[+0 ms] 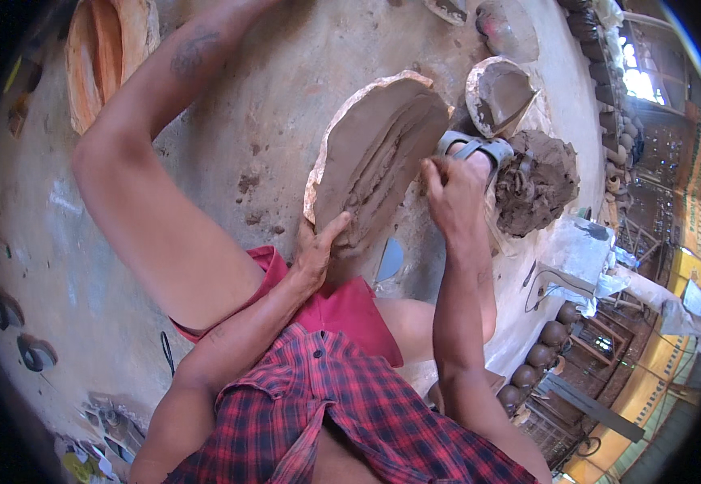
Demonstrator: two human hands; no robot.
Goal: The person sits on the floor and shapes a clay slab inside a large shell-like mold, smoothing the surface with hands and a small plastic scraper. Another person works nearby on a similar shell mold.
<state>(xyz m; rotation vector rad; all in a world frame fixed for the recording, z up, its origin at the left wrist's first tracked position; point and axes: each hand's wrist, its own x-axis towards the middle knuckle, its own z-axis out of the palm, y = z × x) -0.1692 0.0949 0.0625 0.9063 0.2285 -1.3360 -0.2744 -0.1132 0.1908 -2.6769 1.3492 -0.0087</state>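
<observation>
A large oval plaster mould (315, 187) with a pale, rough rim stands tilted in front of me, lined with wet grey-brown clay (391, 153). Long ridges of clay run along its inside. My left hand (318, 248) grips its near end, thumb on the clay and fingers outside the rim. Just off the mould's right edge, my right hand (454, 194) is closed, fingers curled in; what they hold, if anything, is hidden. Beside that hand, a big rough lump of clay (537, 181) lies next to my sandalled foot (475, 153).
A smaller clay-lined mould (502, 95) sits beyond the foot. At upper left lies an orange-brown hollow mould (108, 60). A blue-grey flat piece (391, 260) rests on the floor between my legs. Several round dark pots (540, 355) line the right side, near a whitish block (580, 246).
</observation>
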